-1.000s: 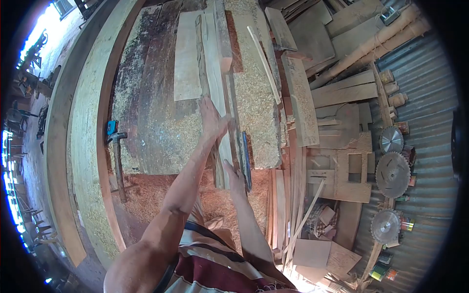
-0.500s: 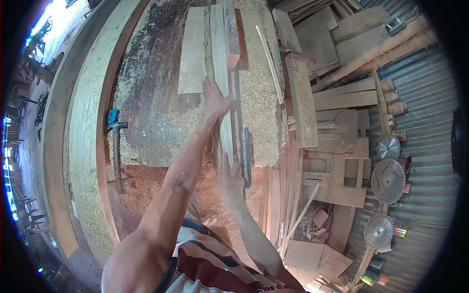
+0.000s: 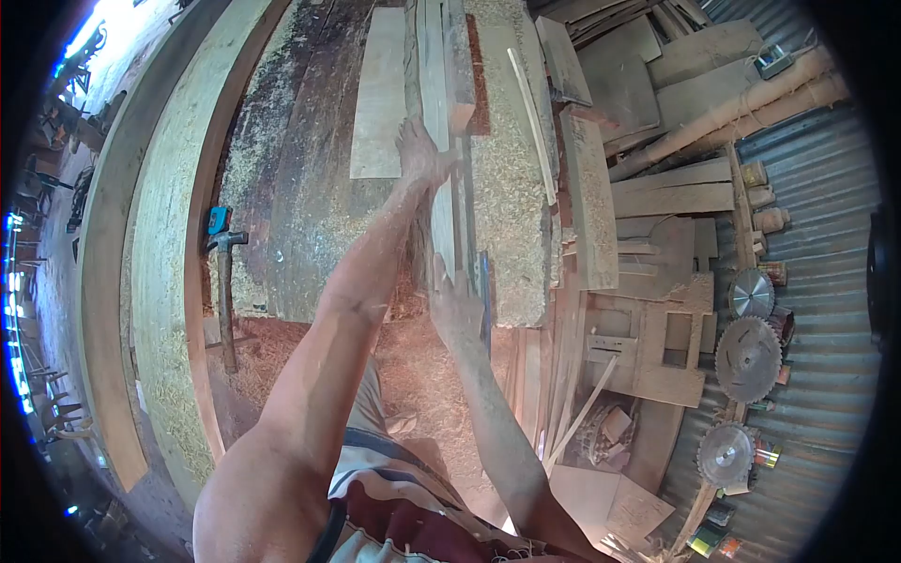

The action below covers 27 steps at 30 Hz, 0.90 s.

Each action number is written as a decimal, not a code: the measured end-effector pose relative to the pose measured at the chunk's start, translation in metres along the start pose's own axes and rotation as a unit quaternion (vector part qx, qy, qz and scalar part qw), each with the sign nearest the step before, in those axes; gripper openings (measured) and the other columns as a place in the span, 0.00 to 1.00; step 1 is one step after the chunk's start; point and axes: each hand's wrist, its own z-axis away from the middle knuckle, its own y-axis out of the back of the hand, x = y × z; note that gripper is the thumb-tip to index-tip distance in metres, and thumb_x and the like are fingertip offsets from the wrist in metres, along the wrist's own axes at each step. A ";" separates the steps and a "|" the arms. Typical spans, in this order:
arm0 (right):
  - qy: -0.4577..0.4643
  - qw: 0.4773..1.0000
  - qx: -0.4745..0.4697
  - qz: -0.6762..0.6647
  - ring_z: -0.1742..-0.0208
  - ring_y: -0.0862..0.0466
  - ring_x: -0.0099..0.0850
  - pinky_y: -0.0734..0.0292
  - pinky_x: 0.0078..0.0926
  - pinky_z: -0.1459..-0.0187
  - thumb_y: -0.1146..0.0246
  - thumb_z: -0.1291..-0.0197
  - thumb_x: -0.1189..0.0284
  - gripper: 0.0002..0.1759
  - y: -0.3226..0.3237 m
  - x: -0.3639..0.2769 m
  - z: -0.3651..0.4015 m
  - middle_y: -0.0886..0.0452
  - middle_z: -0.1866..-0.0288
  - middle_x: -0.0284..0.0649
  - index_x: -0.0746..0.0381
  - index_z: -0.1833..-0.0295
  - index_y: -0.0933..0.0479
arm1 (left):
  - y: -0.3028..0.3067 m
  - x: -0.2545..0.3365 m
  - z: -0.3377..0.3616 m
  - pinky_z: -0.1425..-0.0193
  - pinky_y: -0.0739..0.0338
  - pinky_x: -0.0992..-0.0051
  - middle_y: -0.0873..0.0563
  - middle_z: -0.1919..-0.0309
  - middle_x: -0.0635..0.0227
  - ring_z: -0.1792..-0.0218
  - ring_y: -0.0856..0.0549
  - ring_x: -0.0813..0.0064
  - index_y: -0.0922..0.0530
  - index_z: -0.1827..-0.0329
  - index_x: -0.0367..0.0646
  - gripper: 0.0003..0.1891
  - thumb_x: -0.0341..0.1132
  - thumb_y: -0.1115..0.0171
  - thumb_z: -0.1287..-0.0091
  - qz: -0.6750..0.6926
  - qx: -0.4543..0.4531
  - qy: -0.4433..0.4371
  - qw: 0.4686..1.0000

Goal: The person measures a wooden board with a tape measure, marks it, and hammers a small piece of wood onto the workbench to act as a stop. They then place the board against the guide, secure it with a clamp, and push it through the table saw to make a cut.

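A long, pale wooden strip (image 3: pixel 435 89) runs lengthwise along the dusty workbench (image 3: pixel 314 169). My left hand (image 3: pixel 424 161) presses down on it from above, fingers spread forward and thumb out to the right. Closer to my body, my right hand (image 3: pixel 456 310) has its fingers at the strip's near end; the grip is partly hidden. Beside the strip on the right lies a thicker wood block (image 3: pixel 461 80). A flat pale board (image 3: pixel 378 103) is just left of my left hand. A narrow blue edge (image 3: pixel 485 291) shows right of my right hand.
A hammer (image 3: pixel 225 281) and a blue tool (image 3: pixel 219 221) are at the bench's left edge, beside long thick planks (image 3: pixel 169 244). Shavings cover the bench and floor. Circular saw blades (image 3: pixel 748 359) hang by the corrugated wall (image 3: pixel 817 281) on the right, near stacked offcuts (image 3: pixel 671 188).
Both hands have moved forward along the bench, the right one with the strip's near end. The view has shifted slightly.
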 end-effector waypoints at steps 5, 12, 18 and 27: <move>0.042 0.997 0.061 0.010 0.52 0.13 0.50 0.13 0.45 0.53 0.27 0.33 0.61 0.41 -0.012 0.008 -0.027 0.22 0.51 0.50 0.53 0.17 0.32 | 0.022 0.005 -0.024 0.12 0.47 0.45 0.37 0.22 0.33 0.17 0.39 0.36 0.48 0.18 0.22 0.61 0.56 0.26 0.44 -0.025 -0.079 0.012 0.996; 0.025 0.999 0.021 -0.008 0.45 0.15 0.50 0.14 0.47 0.50 0.27 0.32 0.59 0.43 -0.008 0.010 -0.051 0.22 0.47 0.51 0.54 0.15 0.33 | 0.040 -0.009 -0.024 0.12 0.48 0.42 0.29 0.24 0.39 0.21 0.31 0.40 0.43 0.17 0.28 0.54 0.56 0.28 0.35 0.084 -0.097 -0.053 0.990; 0.011 0.999 0.012 -0.048 0.41 0.16 0.52 0.17 0.51 0.43 0.32 0.30 0.62 0.40 0.006 0.003 -0.079 0.22 0.45 0.50 0.50 0.14 0.34 | 0.064 -0.019 0.121 0.12 0.56 0.36 0.36 0.16 0.37 0.16 0.35 0.43 0.43 0.14 0.30 0.34 0.42 0.51 0.16 0.036 -0.106 -0.093 0.989; 0.027 0.998 0.010 -0.050 0.42 0.16 0.55 0.17 0.52 0.43 0.33 0.32 0.64 0.40 0.002 0.008 -0.128 0.23 0.45 0.55 0.52 0.14 0.33 | 0.035 -0.029 0.077 0.11 0.54 0.36 0.37 0.15 0.40 0.13 0.40 0.46 0.40 0.14 0.30 0.32 0.39 0.53 0.16 0.081 -0.100 -0.046 0.991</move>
